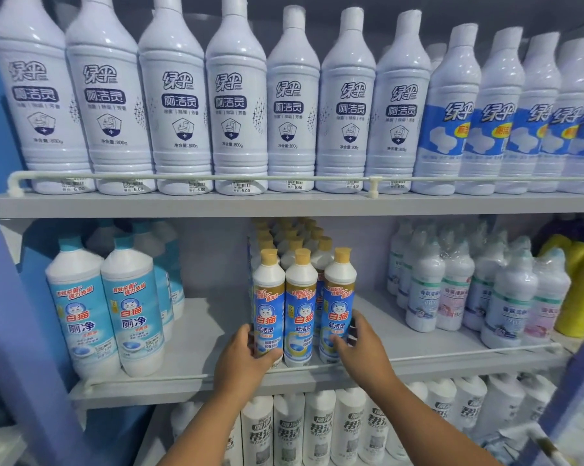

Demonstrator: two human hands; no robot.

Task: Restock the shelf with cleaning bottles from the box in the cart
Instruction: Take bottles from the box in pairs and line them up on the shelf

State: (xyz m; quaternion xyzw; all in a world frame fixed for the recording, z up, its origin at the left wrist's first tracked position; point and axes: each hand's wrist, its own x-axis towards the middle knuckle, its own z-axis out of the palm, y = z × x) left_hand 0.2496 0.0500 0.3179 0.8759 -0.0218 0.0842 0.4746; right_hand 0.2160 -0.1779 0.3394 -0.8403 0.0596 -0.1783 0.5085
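Middle shelf (200, 334), front row: 3 tan-capped bottles upright behind the rail. L hand (247, 359) grasps left bottle (268, 304); R hand (359, 344) grasps right bottle (338, 297). Centre bottle (300, 307) untouched.

Two bare forearms are seen, with no sleeve shown on either. The left hand (242, 359) and the right hand (363, 348) are uncovered. No glove, ring or watch is worn.
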